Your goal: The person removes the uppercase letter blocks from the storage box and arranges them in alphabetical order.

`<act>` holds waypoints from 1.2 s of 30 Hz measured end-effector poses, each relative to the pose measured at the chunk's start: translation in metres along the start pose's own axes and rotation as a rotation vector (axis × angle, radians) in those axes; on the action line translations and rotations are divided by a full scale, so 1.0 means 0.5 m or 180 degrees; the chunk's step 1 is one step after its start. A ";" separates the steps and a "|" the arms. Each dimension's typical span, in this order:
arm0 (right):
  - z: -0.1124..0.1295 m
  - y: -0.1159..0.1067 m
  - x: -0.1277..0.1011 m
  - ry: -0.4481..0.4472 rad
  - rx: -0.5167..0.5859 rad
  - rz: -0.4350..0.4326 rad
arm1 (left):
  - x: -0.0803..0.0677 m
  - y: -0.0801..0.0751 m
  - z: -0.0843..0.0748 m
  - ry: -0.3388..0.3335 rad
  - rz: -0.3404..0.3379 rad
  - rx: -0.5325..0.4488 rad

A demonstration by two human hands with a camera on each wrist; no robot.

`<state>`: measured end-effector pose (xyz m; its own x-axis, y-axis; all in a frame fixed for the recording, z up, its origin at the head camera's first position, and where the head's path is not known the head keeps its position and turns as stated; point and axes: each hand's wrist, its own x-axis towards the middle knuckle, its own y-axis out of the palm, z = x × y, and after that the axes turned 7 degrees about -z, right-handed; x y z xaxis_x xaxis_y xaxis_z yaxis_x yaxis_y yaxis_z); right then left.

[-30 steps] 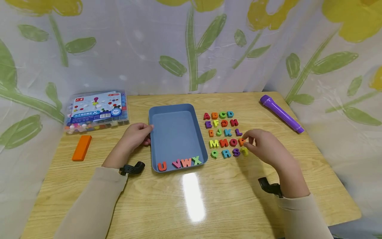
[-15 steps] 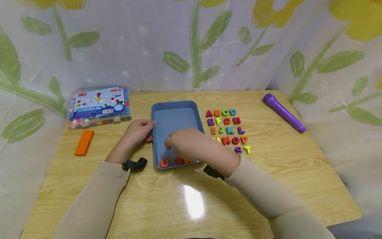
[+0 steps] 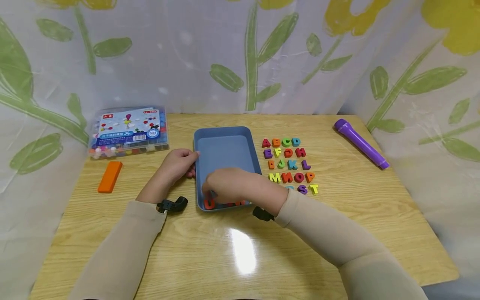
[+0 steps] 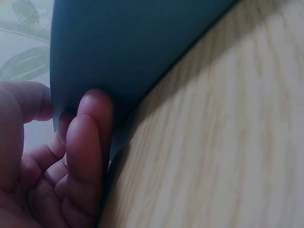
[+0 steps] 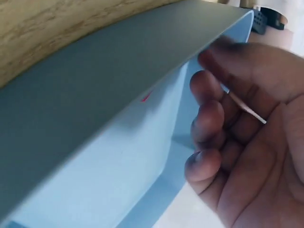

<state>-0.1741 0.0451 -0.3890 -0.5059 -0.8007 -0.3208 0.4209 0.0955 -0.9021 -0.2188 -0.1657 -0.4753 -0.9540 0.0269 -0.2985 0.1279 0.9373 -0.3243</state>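
Note:
My left hand [image 3: 179, 163] holds the left wall of a blue-grey tray [image 3: 224, 132], thumb at the rim and fingers against the outer side. In the left wrist view, those fingers [image 4: 85, 142] lie along the tray's wall. Over the tray's near left corner is my right hand [image 3: 228, 185], its fingertips close to an orange-red letter U [image 3: 209, 204]. Whether they pinch the letter is hidden. The right wrist view shows several curled fingers [image 5: 206, 121] beside the tray wall [image 5: 118, 61]. Other letters in the tray are mostly covered by the right hand.
Rows of coloured letters, among them a yellow T [image 3: 313, 189], lie right of the tray. A purple microphone [image 3: 361, 143] rests at the back right. On the left are a clear boxed kit [image 3: 129, 131] and an orange block [image 3: 110, 177]. A flowered curtain hangs behind.
My right hand has left the yellow T at the end of the letter rows, crossed left over the tray and lowered toward the U. The left hand keeps its hold on the tray.

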 end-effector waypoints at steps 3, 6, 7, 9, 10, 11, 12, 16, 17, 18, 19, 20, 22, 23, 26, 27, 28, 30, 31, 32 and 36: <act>-0.002 0.001 0.005 0.0200 0.0234 0.0004 | 0.000 -0.001 0.001 0.0007 -0.0012 0.0005; -0.001 0.006 0.013 0.0459 0.0380 0.0008 | 0.000 -0.002 0.002 0.0011 -0.0030 0.0007; -0.001 0.008 0.017 0.0528 0.0420 0.0038 | 0.000 -0.003 0.002 0.0011 -0.0036 0.0007; 0.001 0.013 0.026 0.0652 0.0459 0.0112 | -0.001 -0.005 0.003 0.0003 -0.0044 0.0001; 0.002 0.015 0.030 0.0699 0.0456 0.0163 | 0.000 -0.005 0.004 -0.0003 -0.0043 0.0002; 0.002 0.017 0.033 0.0754 0.0466 0.0210 | -0.001 -0.006 0.004 -0.0005 -0.0042 0.0008; 0.002 0.018 0.036 0.0809 0.0466 0.0263 | 0.000 -0.006 0.004 -0.0010 -0.0036 0.0008; 0.000 0.023 0.042 0.0932 0.0493 0.0341 | -0.001 -0.006 0.005 -0.0001 -0.0034 0.0002; -0.001 0.023 0.042 0.0934 0.0509 0.0307 | -0.001 -0.005 0.004 0.0003 -0.0036 0.0003; -0.001 0.024 0.041 0.0913 0.0517 0.0261 | -0.001 -0.005 0.004 0.0009 -0.0037 -0.0001; -0.003 0.024 0.040 0.0874 0.0515 0.0203 | -0.001 -0.004 0.003 0.0009 -0.0039 -0.0004; -0.004 0.024 0.039 0.0821 0.0500 0.0148 | -0.001 -0.003 0.003 0.0008 -0.0039 -0.0010; -0.005 0.025 0.034 0.0680 0.0448 0.0059 | -0.001 -0.002 0.002 0.0014 -0.0029 -0.0011; -0.005 0.025 0.032 0.0597 0.0404 0.0045 | -0.001 -0.002 0.001 0.0018 -0.0019 -0.0009; -0.003 0.026 0.025 0.0384 0.0265 0.0059 | 0.000 -0.001 -0.001 0.0048 -0.0006 0.0013; -0.002 0.028 0.024 0.0317 0.0222 0.0057 | 0.000 -0.001 -0.001 0.0053 -0.0011 0.0029; 0.000 0.029 0.023 0.0253 0.0169 0.0050 | 0.000 -0.001 -0.002 0.0052 -0.0022 0.0038; 0.003 0.031 0.023 0.0176 0.0085 0.0006 | -0.001 -0.001 -0.002 0.0048 -0.0040 0.0056; 0.005 0.033 0.024 0.0142 0.0041 -0.0029 | -0.001 -0.001 -0.001 0.0040 -0.0046 0.0058; 0.005 0.034 0.024 0.0114 0.0002 -0.0052 | -0.001 -0.001 -0.001 0.0037 -0.0046 0.0057; 0.001 0.038 0.028 0.0126 -0.0041 -0.0128 | 0.000 0.000 0.000 0.0034 -0.0037 0.0036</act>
<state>-0.1727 0.0355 -0.4106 -0.5518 -0.7800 -0.2951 0.3900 0.0714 -0.9180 -0.2189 -0.1655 -0.4752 -0.9583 0.0198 -0.2849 0.1197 0.9336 -0.3378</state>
